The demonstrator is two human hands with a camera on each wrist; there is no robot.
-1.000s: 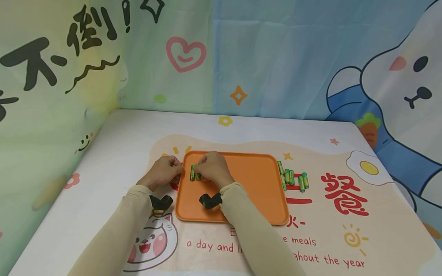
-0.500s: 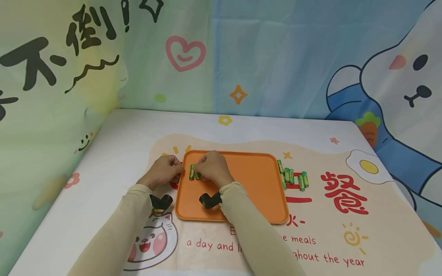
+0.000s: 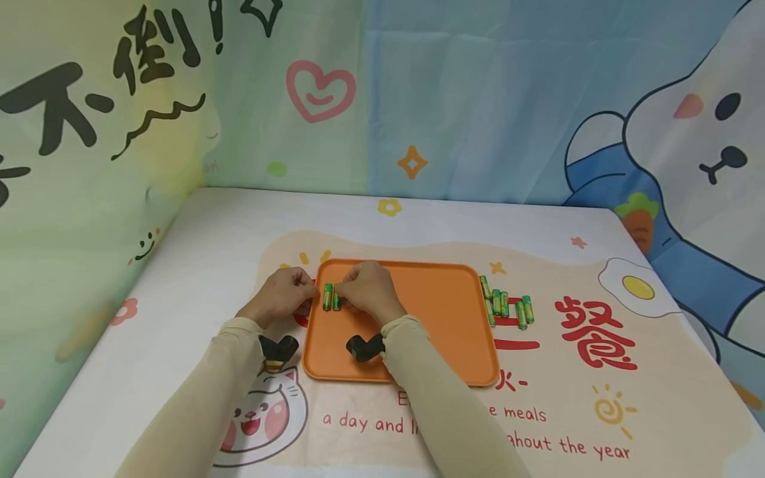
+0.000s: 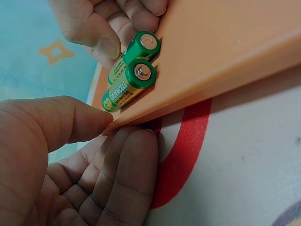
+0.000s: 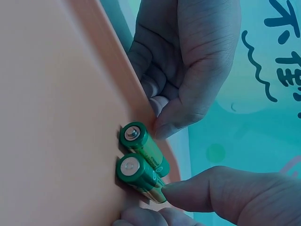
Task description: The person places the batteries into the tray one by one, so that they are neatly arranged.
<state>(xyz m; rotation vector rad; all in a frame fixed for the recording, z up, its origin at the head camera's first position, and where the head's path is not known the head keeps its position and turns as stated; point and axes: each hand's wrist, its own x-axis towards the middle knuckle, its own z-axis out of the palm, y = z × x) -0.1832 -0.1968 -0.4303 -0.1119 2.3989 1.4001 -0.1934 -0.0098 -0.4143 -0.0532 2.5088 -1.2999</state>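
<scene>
Two green batteries point(image 3: 327, 297) lie side by side in the orange tray point(image 3: 430, 318), close to its left rim. Both wrist views show their ends: a raised button on the battery point(image 4: 142, 71) nearer the rim, a flat end on its neighbour point(image 5: 130, 166). My right hand point(image 3: 372, 292) reaches in from the right, its thumb point(image 5: 188, 194) against the flat-ended battery and its curled fingers close beside it. With thumb above and fingers below, my left hand point(image 3: 281, 295) pinches the tray's left rim.
Several more green batteries point(image 3: 505, 305) lie on the printed tablecloth point(image 3: 574, 411) just beyond the tray's right rim. Behind the table hangs a cartoon-printed backdrop point(image 3: 466, 99).
The two batteries have shifted slightly left, nearer the tray's rim, and more of the second one shows beside my right thumb. Both hands stay almost in place.
</scene>
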